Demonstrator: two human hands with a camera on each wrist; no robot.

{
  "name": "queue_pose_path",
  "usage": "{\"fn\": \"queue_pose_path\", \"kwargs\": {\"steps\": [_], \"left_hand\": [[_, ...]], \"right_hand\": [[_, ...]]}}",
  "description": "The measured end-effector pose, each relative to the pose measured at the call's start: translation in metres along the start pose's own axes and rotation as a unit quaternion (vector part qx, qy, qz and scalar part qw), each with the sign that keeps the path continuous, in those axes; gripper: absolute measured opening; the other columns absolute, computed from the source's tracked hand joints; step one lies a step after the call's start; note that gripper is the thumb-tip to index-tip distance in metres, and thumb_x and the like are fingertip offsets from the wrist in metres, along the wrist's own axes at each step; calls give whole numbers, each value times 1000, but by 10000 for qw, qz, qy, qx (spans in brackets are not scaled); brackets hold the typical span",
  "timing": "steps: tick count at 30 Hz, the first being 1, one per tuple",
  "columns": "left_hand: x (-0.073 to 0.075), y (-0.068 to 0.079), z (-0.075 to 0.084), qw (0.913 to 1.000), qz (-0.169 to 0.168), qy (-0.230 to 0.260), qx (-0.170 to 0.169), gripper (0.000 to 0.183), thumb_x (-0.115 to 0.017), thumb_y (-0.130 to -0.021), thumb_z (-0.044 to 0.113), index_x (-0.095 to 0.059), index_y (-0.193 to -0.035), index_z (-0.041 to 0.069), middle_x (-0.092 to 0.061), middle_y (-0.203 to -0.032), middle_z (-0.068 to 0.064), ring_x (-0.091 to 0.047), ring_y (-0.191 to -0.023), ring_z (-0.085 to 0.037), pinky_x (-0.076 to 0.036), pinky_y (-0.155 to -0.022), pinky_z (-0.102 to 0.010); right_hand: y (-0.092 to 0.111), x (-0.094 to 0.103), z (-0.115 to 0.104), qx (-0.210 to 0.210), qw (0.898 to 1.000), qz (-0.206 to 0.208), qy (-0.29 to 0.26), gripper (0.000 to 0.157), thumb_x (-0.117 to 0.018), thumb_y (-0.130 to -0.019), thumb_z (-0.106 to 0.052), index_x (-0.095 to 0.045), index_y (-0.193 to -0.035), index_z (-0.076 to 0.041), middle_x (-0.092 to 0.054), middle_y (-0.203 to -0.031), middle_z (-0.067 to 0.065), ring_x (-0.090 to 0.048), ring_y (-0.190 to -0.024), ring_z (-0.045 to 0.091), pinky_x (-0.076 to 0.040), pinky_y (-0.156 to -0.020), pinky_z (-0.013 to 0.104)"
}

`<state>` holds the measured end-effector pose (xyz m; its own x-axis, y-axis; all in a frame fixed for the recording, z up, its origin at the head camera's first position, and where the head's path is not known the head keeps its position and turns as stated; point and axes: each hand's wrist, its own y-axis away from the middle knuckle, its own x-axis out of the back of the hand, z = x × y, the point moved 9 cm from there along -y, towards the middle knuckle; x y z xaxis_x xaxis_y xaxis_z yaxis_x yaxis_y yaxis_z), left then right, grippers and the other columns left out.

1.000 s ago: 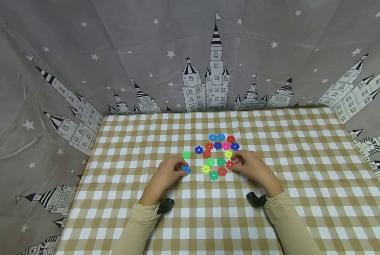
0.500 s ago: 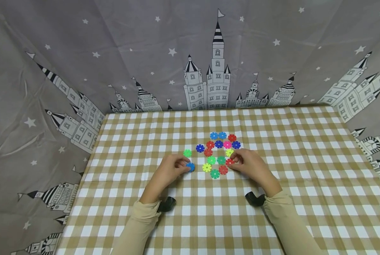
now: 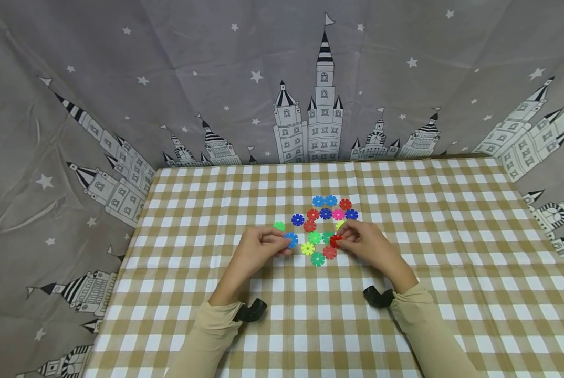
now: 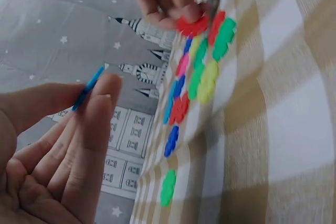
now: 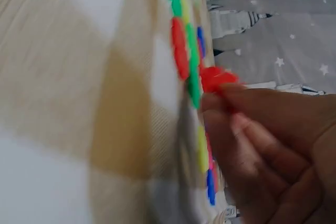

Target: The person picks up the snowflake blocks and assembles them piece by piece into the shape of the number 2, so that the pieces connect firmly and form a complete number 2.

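Observation:
My left hand [image 3: 262,245] pinches a light-blue notched disc [image 3: 291,240] between thumb and fingertips. In the left wrist view that blue disc [image 4: 87,88] is edge-on, held above the cloth. A red notched disc [image 3: 336,241] is pinched by my right hand [image 3: 368,245], and in the right wrist view this red disc [image 5: 218,80] shows raised off the table. Between the hands lie several loose discs: a yellow disc [image 3: 307,248], a green disc [image 3: 317,259] and another red disc [image 3: 330,252] are nearest. The right fingers partly cover a yellow disc [image 3: 341,224].
More discs lie farther back, among them a pink disc [image 3: 338,214] and a dark-blue disc [image 3: 298,220]. A bright-green disc [image 3: 279,226] sits just beyond the left hand. The checked tablecloth [image 3: 192,210] reaches back to a grey castle-print curtain [image 3: 192,63].
My left hand has lifted the light-blue disc and brought it rightward. The right hand has picked the red disc up off the cloth and shifted slightly left.

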<state>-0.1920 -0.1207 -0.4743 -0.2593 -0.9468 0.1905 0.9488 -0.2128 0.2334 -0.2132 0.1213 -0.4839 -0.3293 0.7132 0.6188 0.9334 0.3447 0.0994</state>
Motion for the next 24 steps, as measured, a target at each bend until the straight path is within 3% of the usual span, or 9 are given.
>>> {"fn": "queue_pose_path", "kwargs": {"steps": [6,10,15,24], "left_hand": [[-3,-2,10,9969,161,770,84,23,-76,-93,10,-72,-111,-4,-80,-90,-14,-79,-78,-18,-66,-78,-34],[-5,-3,21,9952,157,961,0,25,-75,-94,8,-71,-114,-6,-80,-92,-15,-78,-76,-16,-66,-78,-34],[-15,-3,31,9945,-80,1021,-217,30,-74,-95,9,-69,-118,-9,-80,-95,-15,-79,-77,-16,-66,-80,-37],[-15,0,33,9931,-97,1127,-325,23,-74,-94,7,-71,-112,-7,-80,-90,-11,-79,-77,-20,-66,-79,-42]], "right_hand": [[5,14,-21,241,9903,460,-1290,19,-80,-92,-21,-77,-108,-10,-80,-106,7,-77,-92,28,-63,-80,24],[4,19,-42,655,9801,713,-1734,16,-80,-91,-18,-78,-104,-8,-80,-104,10,-78,-86,25,-64,-76,24],[10,22,-59,1019,9707,1006,-1930,12,-80,-90,-8,-79,-101,-4,-78,-101,13,-75,-81,8,-64,-73,26],[10,20,-69,1321,9726,1050,-1600,10,-80,-90,-9,-81,-100,-9,-80,-98,6,-73,-88,5,-63,-73,23]]}}
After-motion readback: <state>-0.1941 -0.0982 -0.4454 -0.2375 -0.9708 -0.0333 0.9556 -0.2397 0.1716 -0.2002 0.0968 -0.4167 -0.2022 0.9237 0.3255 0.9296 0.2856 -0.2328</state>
